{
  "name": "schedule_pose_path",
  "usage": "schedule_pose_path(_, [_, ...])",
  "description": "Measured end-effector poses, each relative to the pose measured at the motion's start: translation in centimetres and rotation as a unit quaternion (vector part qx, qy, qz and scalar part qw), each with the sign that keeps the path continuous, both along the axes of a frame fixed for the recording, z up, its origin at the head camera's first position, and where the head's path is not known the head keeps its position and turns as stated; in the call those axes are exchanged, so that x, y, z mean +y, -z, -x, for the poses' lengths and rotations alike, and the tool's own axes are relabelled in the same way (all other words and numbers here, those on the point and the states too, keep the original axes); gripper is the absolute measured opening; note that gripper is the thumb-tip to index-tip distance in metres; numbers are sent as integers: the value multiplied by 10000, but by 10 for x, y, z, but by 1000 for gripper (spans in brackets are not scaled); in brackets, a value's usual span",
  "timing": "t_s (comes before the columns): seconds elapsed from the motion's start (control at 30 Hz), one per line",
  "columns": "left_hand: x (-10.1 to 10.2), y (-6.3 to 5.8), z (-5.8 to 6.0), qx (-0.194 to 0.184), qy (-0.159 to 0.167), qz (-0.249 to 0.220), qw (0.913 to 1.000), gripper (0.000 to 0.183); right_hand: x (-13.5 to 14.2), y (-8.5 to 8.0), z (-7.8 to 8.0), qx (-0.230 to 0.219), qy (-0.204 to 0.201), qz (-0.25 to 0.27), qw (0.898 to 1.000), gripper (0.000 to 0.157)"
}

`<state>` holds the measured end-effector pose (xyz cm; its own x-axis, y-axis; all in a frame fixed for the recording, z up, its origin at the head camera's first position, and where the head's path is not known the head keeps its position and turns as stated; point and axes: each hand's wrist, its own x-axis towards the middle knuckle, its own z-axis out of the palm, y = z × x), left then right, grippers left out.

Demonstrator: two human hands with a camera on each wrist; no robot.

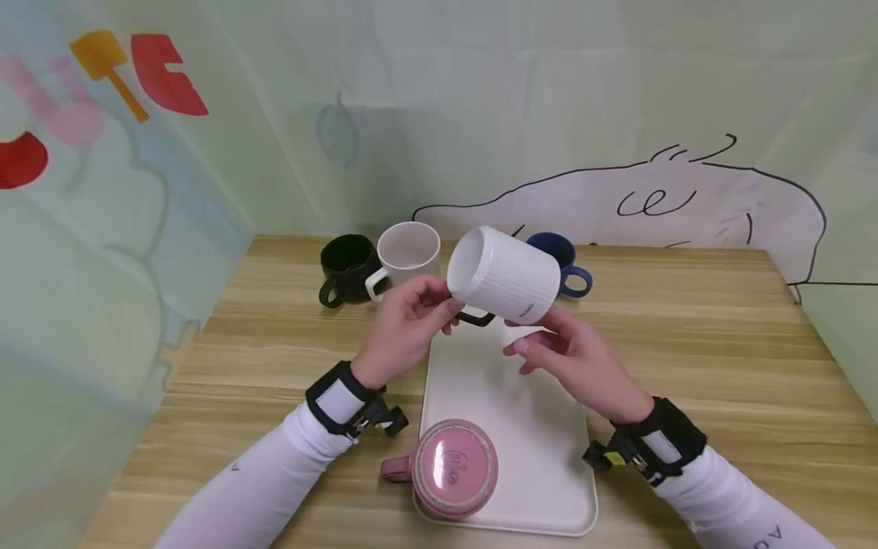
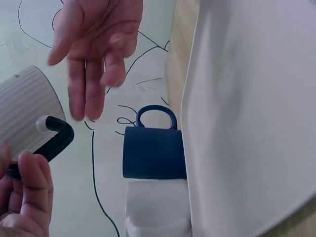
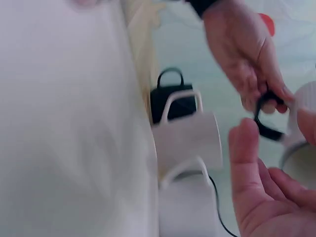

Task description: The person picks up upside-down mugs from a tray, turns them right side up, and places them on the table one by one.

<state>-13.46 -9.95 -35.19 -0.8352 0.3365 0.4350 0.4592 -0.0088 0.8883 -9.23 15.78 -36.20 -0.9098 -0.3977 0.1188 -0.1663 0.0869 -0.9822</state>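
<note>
My left hand [image 1: 410,324] pinches the black handle of a white ribbed mug [image 1: 511,274], held up tilted above the tray's far end with its mouth facing left. My right hand [image 1: 583,354] is just below the mug's base, fingers spread and loosely bent; whether a fingertip touches it, I cannot tell. In the left wrist view, the right hand [image 2: 98,54] is palm out beside the mug [image 2: 29,108]. A pink mug [image 1: 455,469] stands upside down on the white tray's [image 1: 528,457] near left corner, its handle pointing left.
Along the table's back edge stand a black mug [image 1: 348,267], a white mug [image 1: 409,248] and a blue mug [image 1: 552,248]. The right wrist view shows a second white mug [image 3: 187,207] in that row. A printed cloth [image 1: 549,99] hangs behind the wooden table [image 1: 706,366].
</note>
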Motion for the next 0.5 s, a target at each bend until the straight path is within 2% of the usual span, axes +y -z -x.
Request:
schedule_pose_path(0.13, [7,5,3,-134,237,-300,9992,8,-13,2,6,-546,-79,769,9955,50])
schedule_pose_path(0.33, [17,9,1,-312,514,-558,9966,8,-23,3,7,-1139,-46,1803,9770,47])
schedule_pose_path(0.43, [19,9,0,-371,585,-618,9957,10,-25,3,6,-1262,51,2066,9702,41])
schedule_pose_path(0.5, [20,9,0,-387,616,-616,9954,10,-25,4,5,-1208,90,2130,9695,37])
